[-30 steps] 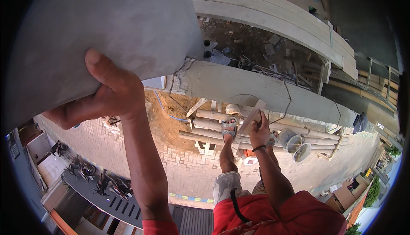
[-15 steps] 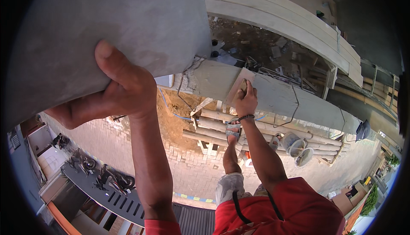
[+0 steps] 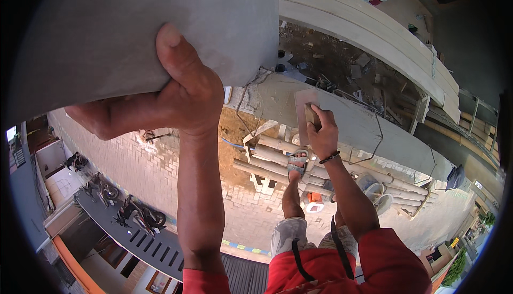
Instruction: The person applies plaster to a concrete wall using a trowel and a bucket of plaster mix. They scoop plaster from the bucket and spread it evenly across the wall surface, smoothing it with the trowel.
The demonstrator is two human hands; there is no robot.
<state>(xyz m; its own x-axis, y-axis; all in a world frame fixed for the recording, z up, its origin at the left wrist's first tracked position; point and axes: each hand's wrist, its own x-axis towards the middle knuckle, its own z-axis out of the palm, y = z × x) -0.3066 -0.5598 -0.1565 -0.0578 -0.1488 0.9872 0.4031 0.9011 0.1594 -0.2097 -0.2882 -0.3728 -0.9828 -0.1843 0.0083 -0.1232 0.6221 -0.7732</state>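
The smooth grey plastered column [image 3: 214, 21] fills the upper left. My left hand [image 3: 189, 99] grips its lower edge, thumb on the face and fingers folded underneath, fingertips partly hidden. To the right, my right hand [image 3: 324, 136] is closed round the wooden handle of a plastering float [image 3: 307, 101]. The float's flat rectangular plate lies against the grey cement ledge [image 3: 352, 117], which runs from the column toward the lower right. A dark bracelet sits on my right wrist.
Bent wires stick out along the ledge. Below, my sandalled foot [image 3: 297, 160] stands on scaffold poles [image 3: 272, 155], with buckets [image 3: 375, 193] beside them. Pale boards [image 3: 368, 24] cross behind a rubble-strewn strip [image 3: 331, 53]. Paving and parked motorcycles [image 3: 141, 214] lie far below.
The float has turned anticlockwise and shifted slightly along the ledge toward the column, my right hand moving with it. My left hand keeps its grip on the column while the view shifts.
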